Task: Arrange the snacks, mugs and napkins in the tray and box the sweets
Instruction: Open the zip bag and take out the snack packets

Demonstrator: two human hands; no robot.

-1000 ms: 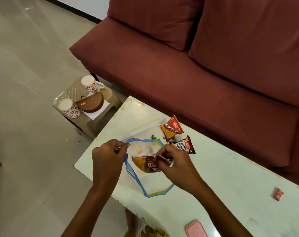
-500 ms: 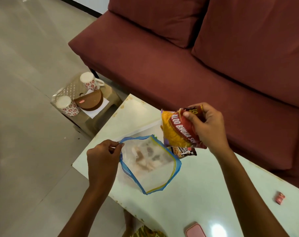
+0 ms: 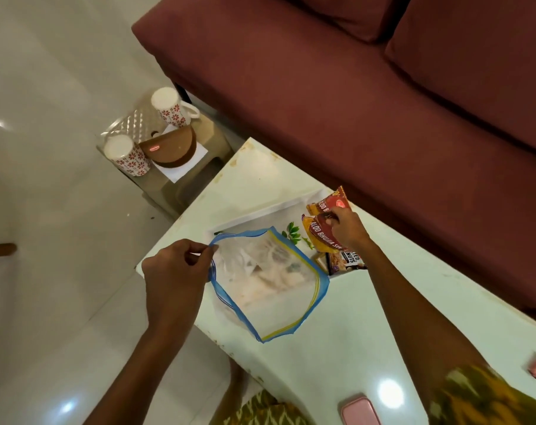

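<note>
Table [image 3: 337, 348]: right hand [image 3: 348, 230] half-hides packet [image 3: 320, 237].

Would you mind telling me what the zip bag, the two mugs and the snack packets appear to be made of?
Zip bag: thin clear plastic film, see-through, crinkled, with a blue and yellow zip strip.
Mugs: probably glazed ceramic, glossy white with red flower prints.
Snack packets: likely printed plastic or foil laminate, shiny and creased.
</note>
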